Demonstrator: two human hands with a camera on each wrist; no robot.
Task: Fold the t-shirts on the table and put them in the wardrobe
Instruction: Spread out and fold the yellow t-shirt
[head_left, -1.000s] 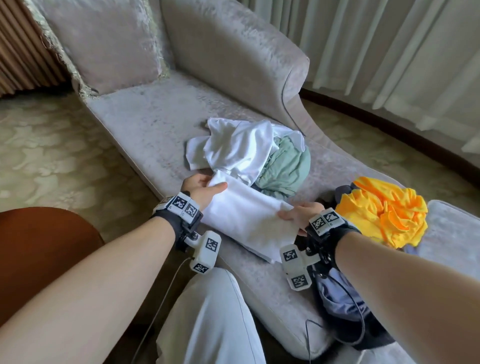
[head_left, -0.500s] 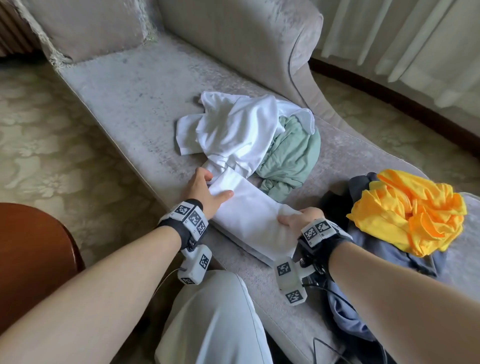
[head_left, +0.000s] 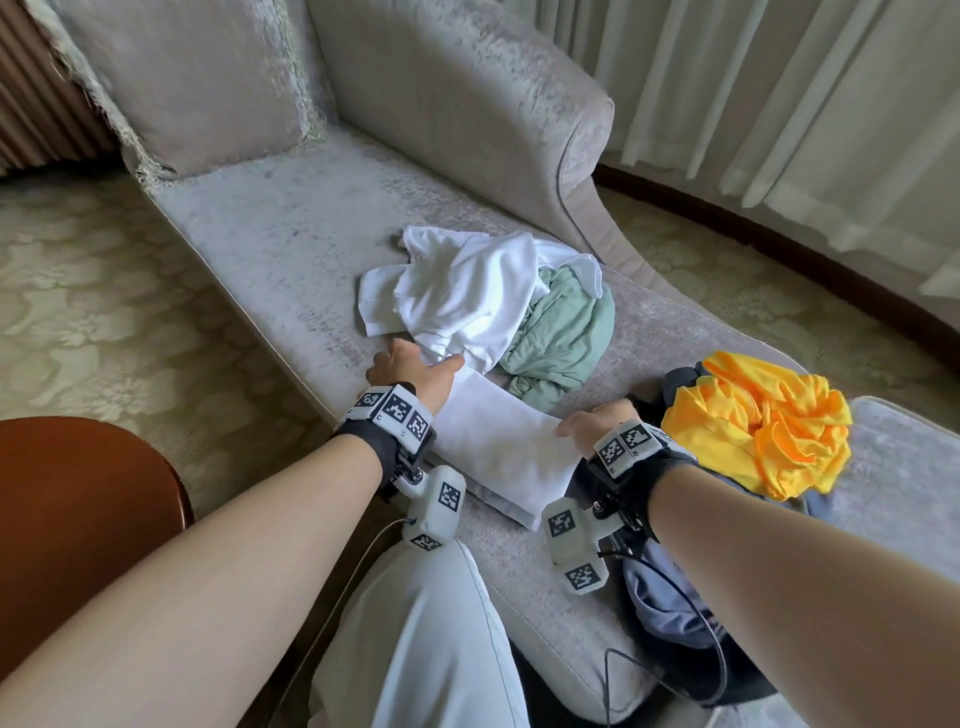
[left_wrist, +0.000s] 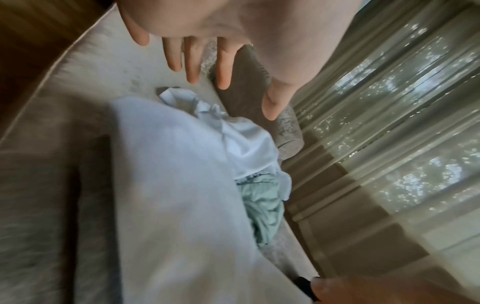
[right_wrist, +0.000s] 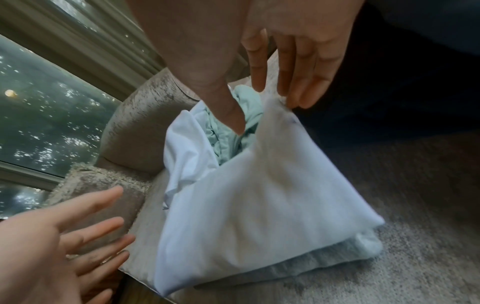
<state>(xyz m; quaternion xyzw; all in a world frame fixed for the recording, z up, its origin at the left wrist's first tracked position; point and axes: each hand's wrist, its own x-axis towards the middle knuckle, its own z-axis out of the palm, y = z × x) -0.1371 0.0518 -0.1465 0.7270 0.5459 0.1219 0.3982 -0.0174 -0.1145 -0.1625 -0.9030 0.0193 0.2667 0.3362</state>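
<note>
A folded white t-shirt lies near the front edge of the grey chaise. My left hand hovers at its far left end, fingers straight and spread, holding nothing. My right hand is at the shirt's right end. In the right wrist view its fingertips touch a raised corner of the folded shirt, with the thumb apart. Behind the fold lie a crumpled white shirt and a green shirt. A yellow shirt sits to the right.
A dark blue-grey garment lies under the yellow shirt and under my right forearm. A cushion leans at the chaise's head. A brown round table edge is at the left. Curtains hang behind. My knee is below.
My left hand has let go of the folded shirt's left end and opened, its fingers spread above it. The right hand stays at the right end. The head view has shifted slightly.
</note>
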